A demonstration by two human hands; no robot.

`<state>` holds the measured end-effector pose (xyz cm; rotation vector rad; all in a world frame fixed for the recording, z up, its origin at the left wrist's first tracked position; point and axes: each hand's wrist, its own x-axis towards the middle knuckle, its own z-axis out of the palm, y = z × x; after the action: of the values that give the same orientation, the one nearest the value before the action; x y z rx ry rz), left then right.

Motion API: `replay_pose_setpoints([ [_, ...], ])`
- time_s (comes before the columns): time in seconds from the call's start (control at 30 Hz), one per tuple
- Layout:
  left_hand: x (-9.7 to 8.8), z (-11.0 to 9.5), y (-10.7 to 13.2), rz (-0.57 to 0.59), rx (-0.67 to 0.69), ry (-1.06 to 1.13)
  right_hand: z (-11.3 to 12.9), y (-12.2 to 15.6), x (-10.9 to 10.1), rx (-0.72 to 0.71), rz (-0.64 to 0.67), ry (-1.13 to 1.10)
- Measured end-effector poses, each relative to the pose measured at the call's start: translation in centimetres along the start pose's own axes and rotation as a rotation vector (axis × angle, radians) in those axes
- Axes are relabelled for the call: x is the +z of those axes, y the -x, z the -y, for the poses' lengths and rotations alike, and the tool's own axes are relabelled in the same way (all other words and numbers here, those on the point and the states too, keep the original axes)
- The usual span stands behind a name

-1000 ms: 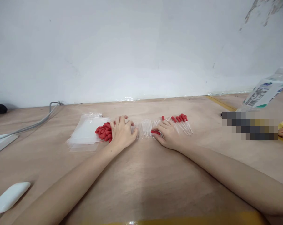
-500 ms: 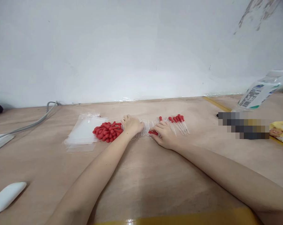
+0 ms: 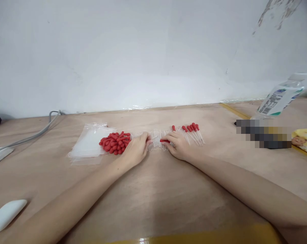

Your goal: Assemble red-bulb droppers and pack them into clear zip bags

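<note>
**Two bare hands at a row of dropper parts on a wooden desk**

A white wall (image 3: 143, 51) fills the upper half of the view. Below it lies a pale wooden desk (image 3: 153, 196), with a strip of yellow tape (image 3: 194, 237) along its near edge. Two bare forearms reach from the lower corners toward the middle of the desk.

A plastic bottle (image 3: 279, 96) leans at the far right, near a yellow pack (image 3: 304, 140). A grey cable (image 3: 28, 137) runs along the far left. A white oblong object (image 3: 5, 215) lies at the lower left corner.

A stack of clear plastic bags (image 3: 88, 144) lies flat, left of centre. At its right edge sits a pile of red bulbs (image 3: 115, 142). From the pile a row of clear tubes (image 3: 157, 135) extends rightward, laid side by side. At the right end of the row lie several droppers (image 3: 192, 133), each a tube capped in red.

The left hand (image 3: 136, 150) rests on the desk just right of the pile. Its grip is pinched on one clear tube (image 3: 153, 138), whose free end points toward the other hand. The right hand (image 3: 178, 146) rests at the near side of the row. Its grip is closed, thumb against forefinger, on a single red bulb (image 3: 165, 141).

Tube and bulb sit just beside each other over the middle of the row. Whether they touch cannot be told.
</note>
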<state>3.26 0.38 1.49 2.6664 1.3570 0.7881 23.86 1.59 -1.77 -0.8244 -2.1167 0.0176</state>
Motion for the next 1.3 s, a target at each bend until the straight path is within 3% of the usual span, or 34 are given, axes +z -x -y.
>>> replay_pose_setpoints([
  [0.17, 0.5, 1.0, 2.7, -0.086, 0.142, 0.080, 0.8, 0.1, -0.3, -0.015, 0.010, -0.094],
  [0.43, 0.8, 0.9, 2.5, -0.110, 0.181, 0.140, 1.6, 0.3, -0.4, 0.013, 0.067, -0.266],
  [0.77, 1.2, 1.5, 2.8, -0.155, 0.286, 0.188, 0.9, 0.6, 0.1, 0.002, 0.061, -0.271],
  [0.97, 1.2, 1.5, 2.7, -0.112, 0.307, 0.195, 1.2, 0.7, -0.2, -0.027, 0.084, -0.306],
  [1.13, 1.1, 1.2, 2.7, -0.145, 0.367, 0.162, 1.3, 0.8, -0.2, 0.024, 0.097, -0.334],
  [1.3, 1.3, 1.2, 2.8, -0.150, 0.322, 0.122, 1.8, 0.5, -0.1, 0.041, 0.054, -0.295],
])
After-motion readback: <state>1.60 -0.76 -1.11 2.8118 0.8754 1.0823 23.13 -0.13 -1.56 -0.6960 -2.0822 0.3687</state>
